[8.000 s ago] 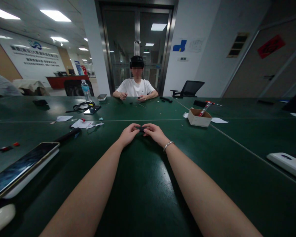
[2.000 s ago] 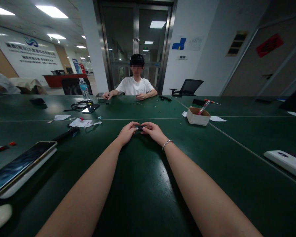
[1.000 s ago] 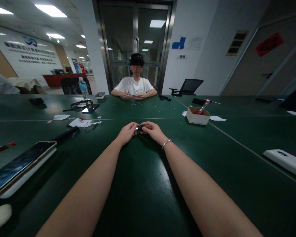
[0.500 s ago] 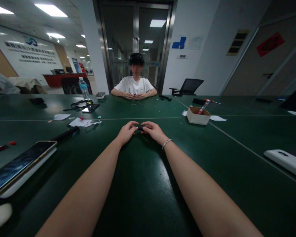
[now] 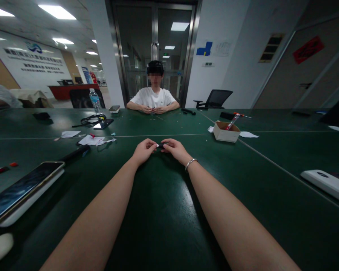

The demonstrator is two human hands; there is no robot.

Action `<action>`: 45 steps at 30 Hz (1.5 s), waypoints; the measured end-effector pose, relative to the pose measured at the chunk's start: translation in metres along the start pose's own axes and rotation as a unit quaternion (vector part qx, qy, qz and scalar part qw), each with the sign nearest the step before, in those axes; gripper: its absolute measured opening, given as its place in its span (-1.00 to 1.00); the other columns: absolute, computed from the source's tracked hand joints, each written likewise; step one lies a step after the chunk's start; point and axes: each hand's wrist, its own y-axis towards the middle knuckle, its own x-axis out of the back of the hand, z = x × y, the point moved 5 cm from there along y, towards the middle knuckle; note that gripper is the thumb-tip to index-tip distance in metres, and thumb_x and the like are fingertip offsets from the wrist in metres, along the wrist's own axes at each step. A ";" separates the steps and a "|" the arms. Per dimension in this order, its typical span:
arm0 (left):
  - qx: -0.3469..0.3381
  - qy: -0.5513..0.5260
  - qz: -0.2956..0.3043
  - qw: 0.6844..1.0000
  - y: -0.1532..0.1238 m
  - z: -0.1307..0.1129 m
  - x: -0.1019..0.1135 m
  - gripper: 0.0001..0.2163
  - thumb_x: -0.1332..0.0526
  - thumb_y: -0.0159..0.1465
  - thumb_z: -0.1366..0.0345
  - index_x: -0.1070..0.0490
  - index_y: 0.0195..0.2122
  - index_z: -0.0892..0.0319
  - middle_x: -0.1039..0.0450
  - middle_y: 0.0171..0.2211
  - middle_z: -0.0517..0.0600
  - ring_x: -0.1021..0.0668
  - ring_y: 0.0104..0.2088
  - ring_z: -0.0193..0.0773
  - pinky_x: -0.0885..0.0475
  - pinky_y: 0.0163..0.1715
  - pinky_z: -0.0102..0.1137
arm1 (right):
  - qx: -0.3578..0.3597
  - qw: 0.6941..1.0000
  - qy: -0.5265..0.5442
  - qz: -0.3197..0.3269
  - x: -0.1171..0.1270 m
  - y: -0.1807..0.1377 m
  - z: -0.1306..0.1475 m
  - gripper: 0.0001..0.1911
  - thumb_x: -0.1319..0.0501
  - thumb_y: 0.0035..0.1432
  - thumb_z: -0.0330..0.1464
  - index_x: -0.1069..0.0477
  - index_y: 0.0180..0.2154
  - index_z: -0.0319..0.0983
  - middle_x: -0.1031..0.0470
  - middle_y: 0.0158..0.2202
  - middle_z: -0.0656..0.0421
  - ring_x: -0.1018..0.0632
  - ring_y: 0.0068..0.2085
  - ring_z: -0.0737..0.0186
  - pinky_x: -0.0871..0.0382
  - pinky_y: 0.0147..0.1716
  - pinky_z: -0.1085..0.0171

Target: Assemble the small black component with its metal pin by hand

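Observation:
Both my arms reach forward over the dark green table [image 5: 164, 210]. My left hand [image 5: 143, 150] and my right hand [image 5: 175, 149] meet at the table's middle, fingers pinched together on a small dark object [image 5: 160, 145] with a pale metal end. The object is mostly hidden by my fingertips. A silver bracelet [image 5: 191, 163] sits on my right wrist.
A phone [image 5: 19, 192] lies on a white block at the near left, a black pen [image 5: 75, 153] beyond it. A cardboard box [image 5: 225, 132] with a red-handled tool stands right of centre. A white device [image 5: 326, 181] lies far right. A person [image 5: 154, 98] sits opposite.
My hands have stayed joined on the small object in the same spot, with only slight finger shifts. The person opposite drew a hand back in and now holds both together.

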 end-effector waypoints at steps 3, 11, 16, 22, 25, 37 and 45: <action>0.006 0.034 -0.008 0.999 0.000 0.001 0.002 -0.76 -0.24 0.14 0.13 -0.40 -0.32 0.22 -0.48 -0.45 -0.02 -0.50 -0.41 -0.31 -0.38 -0.31 -0.36 | -0.003 1.000 -0.003 -0.001 -0.001 0.000 0.000 -0.83 -0.29 0.08 -0.47 -0.45 -0.22 -0.24 -0.54 -0.42 0.20 -0.59 -0.40 0.34 -0.52 -0.24 0.27; 0.014 0.163 -0.014 0.986 -0.004 -0.007 0.003 -0.68 -0.07 0.27 0.03 -0.40 -0.41 0.17 -0.42 -0.52 -0.06 -0.41 -0.50 -0.31 -0.25 -0.44 -0.40 | -0.018 1.000 -0.006 -0.015 -0.002 -0.002 0.004 -0.83 -0.24 0.10 -0.54 -0.45 -0.22 -0.26 -0.53 -0.42 0.20 -0.58 -0.42 0.36 -0.52 -0.24 0.28; 0.002 0.212 -0.017 0.977 -0.008 -0.016 0.002 -0.63 0.04 0.32 0.04 -0.35 -0.47 0.14 -0.37 -0.54 -0.05 -0.38 -0.51 -0.28 -0.20 -0.46 -0.39 | -0.017 1.000 0.005 -0.016 -0.001 -0.001 0.002 -0.84 -0.26 0.10 -0.51 -0.46 -0.22 -0.24 -0.53 -0.40 0.20 -0.59 -0.41 0.34 -0.53 -0.22 0.25; 0.004 0.206 -0.008 0.978 -0.007 -0.013 0.002 -0.61 0.03 0.31 0.01 -0.35 -0.50 0.13 -0.35 -0.58 -0.06 -0.36 -0.55 -0.28 -0.18 -0.49 -0.38 | -0.008 1.000 0.010 -0.002 -0.003 -0.001 0.002 -0.82 -0.29 0.06 -0.49 -0.46 -0.23 -0.24 -0.53 -0.42 0.22 -0.59 -0.43 0.36 -0.53 -0.29 0.31; -0.001 0.197 -0.008 0.980 -0.007 -0.012 0.001 -0.60 0.04 0.31 0.00 -0.36 -0.52 0.13 -0.34 -0.60 -0.06 -0.37 -0.55 -0.27 -0.18 -0.49 -0.38 | 0.001 1.000 0.006 0.005 -0.003 -0.001 0.003 -0.81 -0.31 0.04 -0.47 -0.46 -0.23 -0.24 -0.53 -0.45 0.24 -0.59 -0.43 0.36 -0.53 -0.32 0.33; 0.005 0.265 -0.073 0.961 -0.007 -0.016 0.004 -0.58 0.04 0.32 0.02 -0.39 -0.55 0.13 -0.37 -0.58 0.03 -0.42 -0.51 -0.18 -0.19 -0.44 -0.34 | 0.013 1.000 -0.003 0.023 -0.005 -0.004 0.006 -0.66 -0.36 -0.05 -0.47 -0.43 -0.16 -0.24 -0.56 -0.39 0.22 -0.60 -0.37 0.32 -0.51 -0.15 0.22; 0.030 0.252 -0.052 0.966 -0.006 -0.012 0.004 -0.52 0.11 0.34 0.00 -0.39 -0.55 0.13 -0.39 -0.58 0.04 -0.43 -0.54 -0.17 -0.21 -0.46 -0.34 | 0.002 1.000 0.006 0.013 -0.004 -0.003 0.003 -0.69 -0.40 -0.09 -0.45 -0.44 -0.24 -0.25 -0.59 -0.35 0.18 -0.60 -0.37 0.32 -0.51 -0.17 0.23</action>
